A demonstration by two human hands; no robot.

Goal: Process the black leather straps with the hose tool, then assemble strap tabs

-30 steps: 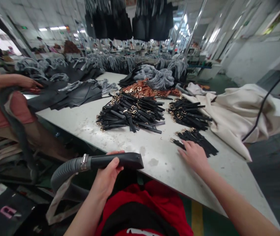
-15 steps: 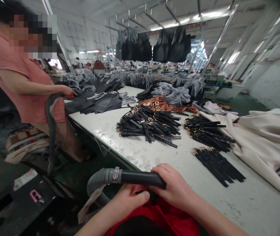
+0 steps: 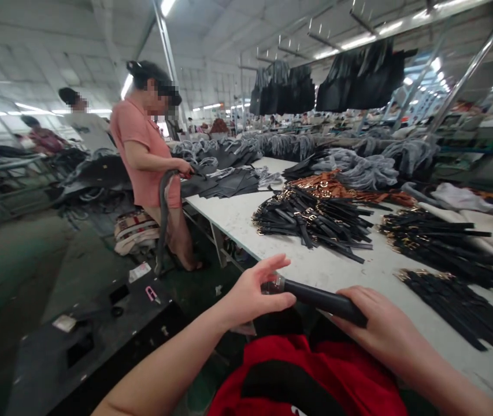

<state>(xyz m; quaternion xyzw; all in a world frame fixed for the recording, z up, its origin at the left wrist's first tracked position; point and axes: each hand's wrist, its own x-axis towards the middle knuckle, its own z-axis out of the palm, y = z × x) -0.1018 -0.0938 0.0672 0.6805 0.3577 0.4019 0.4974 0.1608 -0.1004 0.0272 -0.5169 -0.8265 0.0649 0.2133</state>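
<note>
My right hand (image 3: 370, 315) is closed around the free end of a black hose nozzle (image 3: 315, 297), which lies across my front beside the table edge. At the nozzle's other end, my left hand (image 3: 263, 289) is open, with thumb and fingers spread around the metal clamp (image 3: 279, 282). Whether the left palm touches the hose cannot be made out. The grey hose behind that hand is mostly hidden. On the table beyond are a heap of black buckled straps (image 3: 311, 219) and a flatter row of black straps (image 3: 454, 306).
Orange-brown straps (image 3: 328, 184) and grey-wrapped handles (image 3: 359, 167) lie farther back on the white table (image 3: 233, 222). A co-worker in a pink shirt (image 3: 142, 156) stands left, holding another hose (image 3: 163, 219). Pink snips (image 3: 151, 294) rest on a black box (image 3: 99, 341) low left.
The view has swung left. My left hand has moved from under the nozzle to the clamp end, its fingers spreading. My right hand still grips the nozzle, which now tilts down to the right.
</note>
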